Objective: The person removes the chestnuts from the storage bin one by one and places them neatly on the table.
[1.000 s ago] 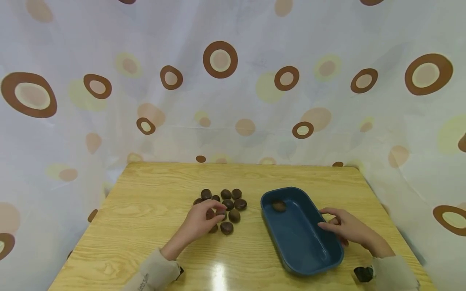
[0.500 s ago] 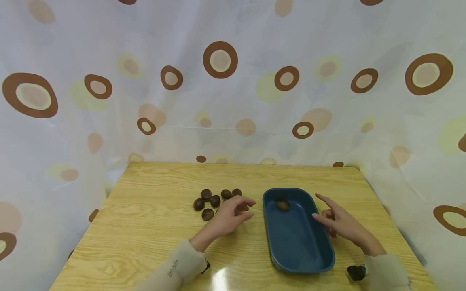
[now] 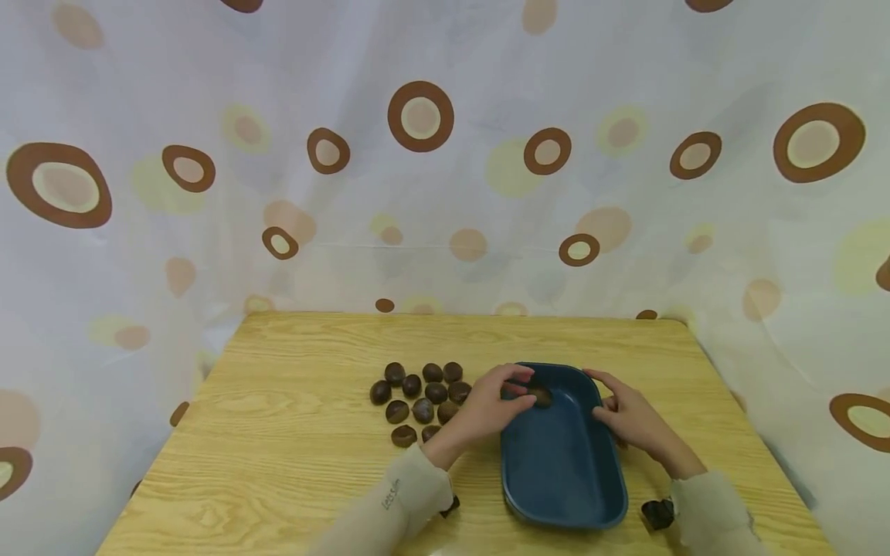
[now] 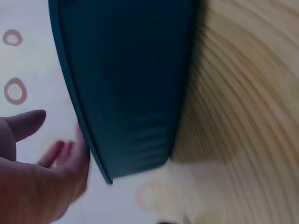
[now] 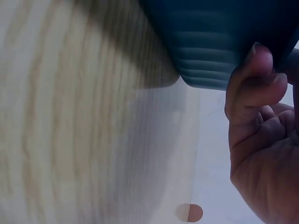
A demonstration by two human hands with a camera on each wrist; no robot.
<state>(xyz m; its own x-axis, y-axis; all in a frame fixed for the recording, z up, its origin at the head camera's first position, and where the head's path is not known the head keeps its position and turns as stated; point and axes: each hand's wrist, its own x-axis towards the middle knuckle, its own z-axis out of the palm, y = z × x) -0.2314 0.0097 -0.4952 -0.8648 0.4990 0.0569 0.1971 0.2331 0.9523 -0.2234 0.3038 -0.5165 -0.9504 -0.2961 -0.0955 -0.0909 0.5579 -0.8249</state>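
A dark blue rectangular bin (image 3: 556,471) sits on the right part of the table, with one brown chestnut (image 3: 541,396) lying at its far end. My right hand (image 3: 636,417) grips the bin's right rim near the far corner; in the right wrist view its curled fingers (image 5: 261,88) lie by the outer wall. Over the far left rim is my left hand (image 3: 490,405), thumb and fingers apart. The left wrist view has nothing between the thumb and fingers of that hand (image 4: 42,182). Several loose chestnuts (image 3: 422,410) lie left of the bin, some partly behind the left forearm.
The bin and chestnuts stand on a light wooden table (image 3: 278,463). A white curtain (image 3: 445,193) with brown ring patterns hangs behind and at both sides. Dark objects at both cuffs, such as the black piece (image 3: 657,513) by the right sleeve, show below the hands.
My left hand has moved right from the chestnuts to the bin's far left rim. The bin has turned straighter and shifted slightly left. My right hand let its fingers off the rim, then took hold again.
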